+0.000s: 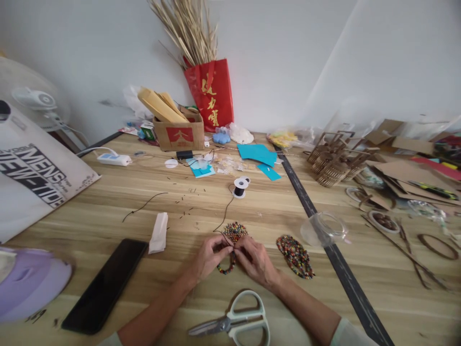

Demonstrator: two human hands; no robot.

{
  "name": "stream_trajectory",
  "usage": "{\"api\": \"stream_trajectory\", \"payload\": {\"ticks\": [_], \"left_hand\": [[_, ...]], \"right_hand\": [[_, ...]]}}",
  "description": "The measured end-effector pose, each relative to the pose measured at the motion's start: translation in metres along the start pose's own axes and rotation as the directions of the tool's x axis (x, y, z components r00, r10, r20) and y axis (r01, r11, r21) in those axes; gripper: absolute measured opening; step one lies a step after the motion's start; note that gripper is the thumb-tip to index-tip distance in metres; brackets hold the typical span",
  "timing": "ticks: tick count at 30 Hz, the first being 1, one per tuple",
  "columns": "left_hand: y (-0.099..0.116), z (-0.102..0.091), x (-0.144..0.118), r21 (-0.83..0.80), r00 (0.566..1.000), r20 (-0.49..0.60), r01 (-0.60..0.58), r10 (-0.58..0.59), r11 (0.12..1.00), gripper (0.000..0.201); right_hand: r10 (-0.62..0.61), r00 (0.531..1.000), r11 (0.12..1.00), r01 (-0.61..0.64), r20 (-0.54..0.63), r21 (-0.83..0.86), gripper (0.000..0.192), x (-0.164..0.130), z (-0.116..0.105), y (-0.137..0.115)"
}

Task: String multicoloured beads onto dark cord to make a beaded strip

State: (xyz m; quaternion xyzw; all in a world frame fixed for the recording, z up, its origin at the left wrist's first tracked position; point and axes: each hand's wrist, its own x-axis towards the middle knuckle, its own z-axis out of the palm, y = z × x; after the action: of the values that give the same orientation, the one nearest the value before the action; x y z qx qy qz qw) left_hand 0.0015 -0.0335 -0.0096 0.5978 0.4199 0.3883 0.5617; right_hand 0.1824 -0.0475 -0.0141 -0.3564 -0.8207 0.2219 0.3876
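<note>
Wooden table (pixel 108 206) against plain white wall (pixel 288 57).

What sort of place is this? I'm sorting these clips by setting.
Probably a home craft table: both hands work a beaded piece beside a thread spool, scissors and cardboard scraps.

I noted a multicoloured beaded piece (pixel 235 232) strung on black cord from a white spool (pixel 240 187). A second multicoloured beaded oval (pixel 295 256) lay to its right. Scissors (pixel 236 322) near me had pale grey-green handles. Phone (pixel 105 285) black; far bag (pixel 211 93) red with gold characters; paper sheets (pixel 256 154) teal; table (pixel 108 202) light wood grain.
</note>
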Motion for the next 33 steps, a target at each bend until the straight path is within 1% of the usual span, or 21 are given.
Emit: {"api": "stream_trajectory", "payload": {"ticks": [3,8,14,20,24,27,29,31,33], "left_hand": [[0.0012,-0.0014,0.0006,0.028,1.0,0.005,-0.012,0.012,1.0,0.019],[0.0014,-0.0012,0.0007,0.13,0.999,0.02,-0.035,0.033,0.991,0.024],[0.0009,0.0033,-0.0019,0.267,0.994,0.027,-0.106,0.103,0.958,0.027],[0.004,0.0065,-0.0037,0.3,0.993,0.031,-0.116,0.112,0.947,0.031],[0.0047,0.0068,-0.0047,0.322,0.993,0.039,-0.117,0.11,0.94,0.03],[0.0037,0.0066,-0.0034,0.295,0.994,0.028,-0.111,0.108,0.949,0.029],[0.0031,0.0062,-0.0016,0.238,0.996,0.016,-0.089,0.088,0.967,0.029],[0.0029,0.0059,0.0002,0.139,0.999,0.012,-0.052,0.051,0.989,0.029],[0.003,0.0055,0.0015,-0.003,0.999,0.044,0.003,-0.003,1.0,0.028]], "right_hand": [[0.02,0.999,1.0,-0.02,0.035,0.002,0.012,-0.0003,-0.0002,0.0],[0.036,0.996,0.999,-0.035,0.087,-0.014,0.018,0.0011,-0.0011,-0.0019],[0.03,0.988,0.999,-0.031,0.151,0.006,0.02,0.0035,-0.0038,-0.0036],[0.093,0.978,0.991,-0.108,0.185,0.073,0.019,0.0022,-0.0026,-0.0029],[0.086,0.972,0.987,-0.114,0.217,0.117,0.018,0.0029,-0.0027,-0.0075],[0.072,0.973,0.986,-0.102,0.219,0.129,0.019,0.0027,-0.0033,-0.0097],[0.107,0.974,0.978,-0.139,0.199,0.156,0.019,0.0019,-0.0034,-0.0095],[0.167,0.971,0.958,-0.2,0.169,0.205,0.019,0.001,-0.0034,-0.0089],[0.219,0.965,0.93,-0.251,0.144,0.267,0.021,0.0008,-0.0039,-0.009]]}}
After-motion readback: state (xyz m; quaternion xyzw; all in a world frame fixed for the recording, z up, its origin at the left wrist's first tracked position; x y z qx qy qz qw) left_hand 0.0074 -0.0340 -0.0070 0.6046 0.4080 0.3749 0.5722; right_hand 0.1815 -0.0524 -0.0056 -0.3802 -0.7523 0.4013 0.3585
